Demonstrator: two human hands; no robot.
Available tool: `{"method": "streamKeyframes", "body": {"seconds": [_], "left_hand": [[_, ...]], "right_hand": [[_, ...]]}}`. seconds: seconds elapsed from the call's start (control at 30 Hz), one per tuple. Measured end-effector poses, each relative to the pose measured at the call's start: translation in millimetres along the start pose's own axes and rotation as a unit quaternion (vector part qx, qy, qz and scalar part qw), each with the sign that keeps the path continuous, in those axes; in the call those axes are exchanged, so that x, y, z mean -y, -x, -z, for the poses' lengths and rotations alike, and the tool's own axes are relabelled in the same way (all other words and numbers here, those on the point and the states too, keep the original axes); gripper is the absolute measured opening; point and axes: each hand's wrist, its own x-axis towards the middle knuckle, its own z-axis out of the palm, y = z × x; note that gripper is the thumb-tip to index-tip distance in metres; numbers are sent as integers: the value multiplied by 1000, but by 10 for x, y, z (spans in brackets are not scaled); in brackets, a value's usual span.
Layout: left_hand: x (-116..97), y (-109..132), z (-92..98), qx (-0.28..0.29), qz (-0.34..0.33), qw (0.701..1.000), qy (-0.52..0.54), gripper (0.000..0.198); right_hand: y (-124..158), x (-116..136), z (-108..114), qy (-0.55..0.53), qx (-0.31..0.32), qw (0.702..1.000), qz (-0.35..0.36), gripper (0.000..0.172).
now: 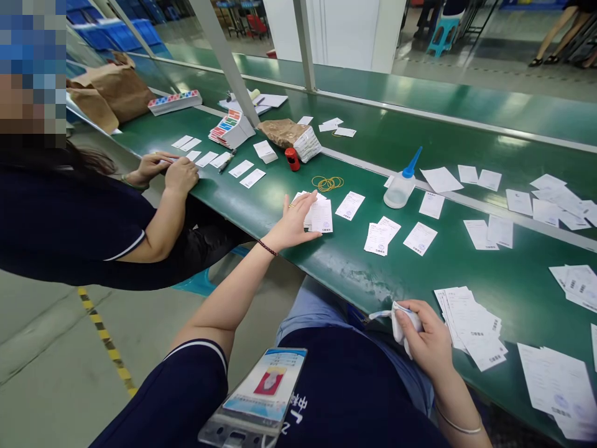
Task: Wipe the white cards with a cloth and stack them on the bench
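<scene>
My left hand [296, 221] lies over the bench with its fingers spread, resting at the edge of a few printed white cards [323, 218]. It grips nothing that I can see. At the bench's front edge my right hand [426, 339] is closed around a crumpled white cloth [400, 318], with a loose end sticking out to the left. Between the hands, damp-looking smears [361, 280] mark the green bench top [336, 261]. A stack of overlapping cards [473, 326] sits just right of my right hand.
A squeeze bottle with a blue nozzle [400, 188], yellow rubber bands [328, 183] and a red stamp [292, 159] stand or lie farther back. More cards [555, 379] spread rightward. To the left, a co-worker's hands [181, 176] touch cards. Metal posts [305, 46] rise behind.
</scene>
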Motion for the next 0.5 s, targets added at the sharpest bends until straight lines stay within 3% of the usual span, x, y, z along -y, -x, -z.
{"method": "streamKeyframes", "body": {"seconds": [0.17,0.27,0.37,0.5], "left_hand": [[78,-43,63,6,8,1000,0,106],[21,-129,63,11,28,1000,-4,109],[-222,-256,-89,34,-3,998,48,107],[-656,-432,-468,102,-92,972,193,96]], "right_hand": [[-3,29,-1,1,4,1000,3,14],[-6,37,-6,-4,9,1000,4,13],[-10,24,-9,-7,17,1000,6,13],[-12,16,-4,0,24,1000,6,13]]}}
